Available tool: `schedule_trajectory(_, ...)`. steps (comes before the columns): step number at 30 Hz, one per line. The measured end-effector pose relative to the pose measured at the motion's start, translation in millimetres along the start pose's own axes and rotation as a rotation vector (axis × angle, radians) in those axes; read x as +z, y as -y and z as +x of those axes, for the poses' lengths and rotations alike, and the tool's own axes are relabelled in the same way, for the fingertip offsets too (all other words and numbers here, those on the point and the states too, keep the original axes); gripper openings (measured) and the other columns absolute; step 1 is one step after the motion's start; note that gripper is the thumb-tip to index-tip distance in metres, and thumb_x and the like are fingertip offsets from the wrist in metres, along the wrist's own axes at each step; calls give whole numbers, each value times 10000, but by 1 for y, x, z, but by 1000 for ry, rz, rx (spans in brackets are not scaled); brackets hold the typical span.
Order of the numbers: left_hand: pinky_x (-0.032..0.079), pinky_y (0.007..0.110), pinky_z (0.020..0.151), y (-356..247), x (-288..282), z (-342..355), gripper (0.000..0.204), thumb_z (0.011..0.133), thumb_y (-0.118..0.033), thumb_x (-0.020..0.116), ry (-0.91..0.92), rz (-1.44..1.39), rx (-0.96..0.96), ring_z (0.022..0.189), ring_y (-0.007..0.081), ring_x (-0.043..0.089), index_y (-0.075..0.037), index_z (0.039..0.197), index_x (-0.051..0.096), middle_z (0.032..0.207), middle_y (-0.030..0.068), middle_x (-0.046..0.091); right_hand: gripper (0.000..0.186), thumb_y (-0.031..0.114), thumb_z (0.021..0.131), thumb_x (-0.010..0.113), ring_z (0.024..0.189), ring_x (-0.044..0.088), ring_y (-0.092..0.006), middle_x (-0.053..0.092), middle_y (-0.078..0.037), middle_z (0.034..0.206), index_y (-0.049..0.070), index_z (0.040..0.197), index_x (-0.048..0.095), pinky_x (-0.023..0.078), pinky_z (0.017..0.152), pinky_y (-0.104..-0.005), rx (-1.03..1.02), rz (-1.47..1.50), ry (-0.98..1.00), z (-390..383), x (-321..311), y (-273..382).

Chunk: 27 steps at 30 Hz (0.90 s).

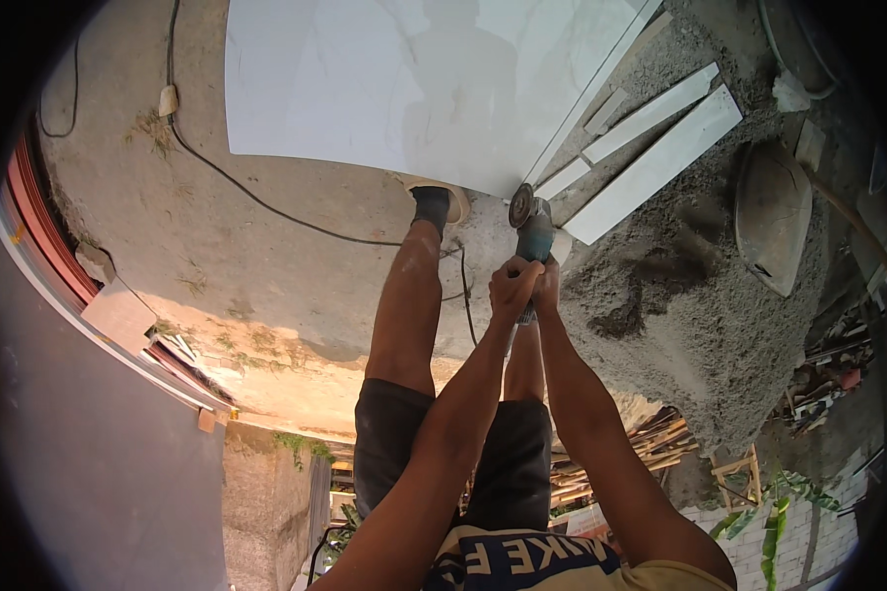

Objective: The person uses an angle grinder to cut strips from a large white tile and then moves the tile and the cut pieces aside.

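Both my hands grip a teal angle grinder (532, 234): my left hand (512, 283) wraps round its body from the left, and my right hand (548, 280) holds it from the right, partly hidden by the left. Its round disc (521, 203) sits at the near corner of a large white glossy sheet (335, 79); I cannot tell if it touches. A thin dark line runs along the sheet's right side up from that corner. Cut white strips (652, 164) lie beside the sheet on the right. My legs show below the grinder, one sandalled foot at the sheet's edge.
A sand heap (690, 345) lies right, with a metal shovel blade (774, 222) and wooden handle on it. A black cable (286, 212) crosses the concrete ground (217, 256). Stacked timber (660, 433) shows lower right, red edging (54, 236) and a grey surface (99, 414) left.
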<state>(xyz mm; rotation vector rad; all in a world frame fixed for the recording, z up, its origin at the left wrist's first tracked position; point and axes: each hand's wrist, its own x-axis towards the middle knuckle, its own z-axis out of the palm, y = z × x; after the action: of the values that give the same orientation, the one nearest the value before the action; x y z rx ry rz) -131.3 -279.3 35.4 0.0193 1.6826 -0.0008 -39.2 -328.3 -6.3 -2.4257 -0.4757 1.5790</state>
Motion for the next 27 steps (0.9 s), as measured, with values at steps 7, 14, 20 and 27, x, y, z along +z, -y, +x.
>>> schedule_trajectory(7, 500, 337, 766, -1, -2, 2, 329, 658, -388, 737, 2, 9, -2, 806, 187, 662, -81, 771, 706, 798, 53, 707, 412, 248, 718, 729, 690, 627, -210, 666, -107, 794, -15, 1005, 596, 503, 631, -390, -12, 50, 21, -1, 2, 5)
schedule_trajectory(14, 501, 349, 799, 8, -3, 9, 419, 656, -412, 734, -5, -50, -46, 880, 229, 665, -57, 879, 729, 898, 111, 714, 429, 273, 719, 720, 697, 662, -312, 672, -180, 784, -28, 998, 596, 505, 630, -435, 60, -99, 68, 8, 7, -9)
schedule_trajectory(20, 500, 355, 789, 26, -6, -1, 448, 657, -406, 734, -32, 75, -54, 861, 221, 666, -35, 907, 714, 893, 113, 714, 391, 265, 756, 675, 674, 628, -323, 634, -156, 761, -9, 1015, 574, 493, 618, -453, -24, 56, 39, -13, 7, -45)
schedule_trajectory(27, 503, 334, 763, 35, 5, -46, 491, 817, -420, 702, 104, 254, 271, 865, 217, 656, 4, 1059, 651, 931, 123, 694, 358, 313, 811, 704, 628, 544, -143, 586, -25, 771, 22, 957, 555, 471, 553, -342, -64, 389, -70, -54, -34, -16)
